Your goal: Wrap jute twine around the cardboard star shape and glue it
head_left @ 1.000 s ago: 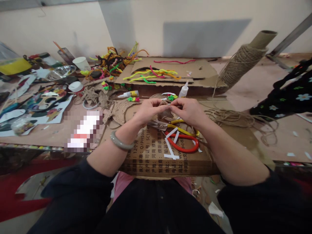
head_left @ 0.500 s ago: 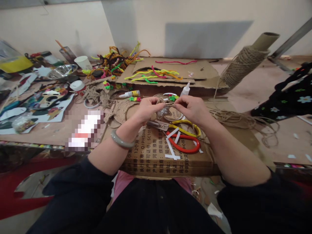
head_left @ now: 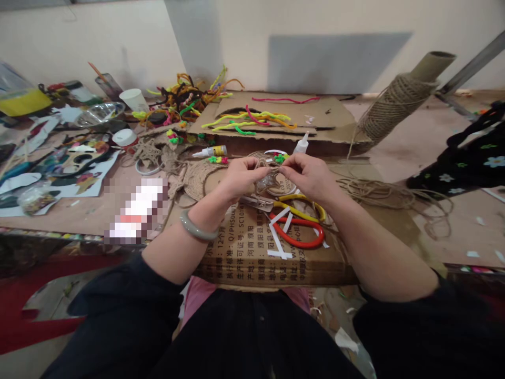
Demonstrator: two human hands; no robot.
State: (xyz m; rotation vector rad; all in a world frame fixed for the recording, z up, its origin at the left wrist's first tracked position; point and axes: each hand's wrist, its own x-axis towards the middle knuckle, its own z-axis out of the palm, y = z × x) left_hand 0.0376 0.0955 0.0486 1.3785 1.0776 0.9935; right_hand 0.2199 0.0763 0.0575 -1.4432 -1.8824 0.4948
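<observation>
My left hand (head_left: 240, 178) and my right hand (head_left: 306, 176) meet over a flat cardboard box (head_left: 252, 252) on my lap. Both pinch a small star-shaped piece wound with jute twine (head_left: 266, 178), held between the fingertips. A grey-green bangle (head_left: 195, 229) sits on my left wrist. Just under my hands lie scissors with red and yellow handles (head_left: 296, 226) and several white paper strips (head_left: 278, 243). A roll of tape (head_left: 284, 187) lies partly hidden behind my right hand.
Two glue bottles (head_left: 212, 152) (head_left: 301, 143) stand beyond my hands. Pipe cleaners (head_left: 248, 120) lie on a cardboard sheet. A big twine spool (head_left: 396, 99) leans at the right, with loose twine (head_left: 379, 192) trailing. Paper cut-outs, a metal bowl (head_left: 99, 112) and cups crowd the left.
My hands have shifted slightly up and away from me with the twine piece, fingers working at it. The view drifted a little; nothing else moved.
</observation>
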